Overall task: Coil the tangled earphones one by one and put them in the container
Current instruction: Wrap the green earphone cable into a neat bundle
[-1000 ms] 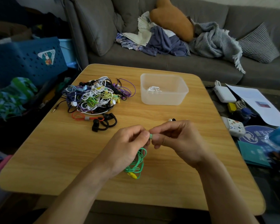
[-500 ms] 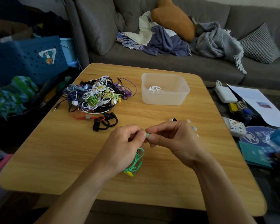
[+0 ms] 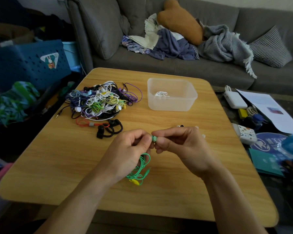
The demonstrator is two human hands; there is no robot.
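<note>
Both hands meet over the middle of the wooden table point(image 3: 57, 166). My left hand point(image 3: 128, 149) and my right hand point(image 3: 179, 146) pinch the green earbud end of a green earphone point(image 3: 142, 168) between fingertips. Its cable hangs in loose loops below my left hand, with a yellow piece and the plug at the bottom. A tangled pile of earphones point(image 3: 101, 100) in many colours lies at the back left. The clear plastic container point(image 3: 189, 98) stands at the back centre and holds one coiled white earphone point(image 3: 161, 94).
Black ear-hook earphones point(image 3: 108, 130) with an orange cable lie in front of the pile. Small loose ear tips point(image 3: 181, 126) lie behind my right hand. A grey sofa point(image 3: 210, 68) runs behind the table. Chargers, papers and boxes point(image 3: 243, 105) crowd the lower surface to the right.
Both hands kept pinching the green earbud and shifted slightly towards the far side. The hanging green loops rose a little with them.
</note>
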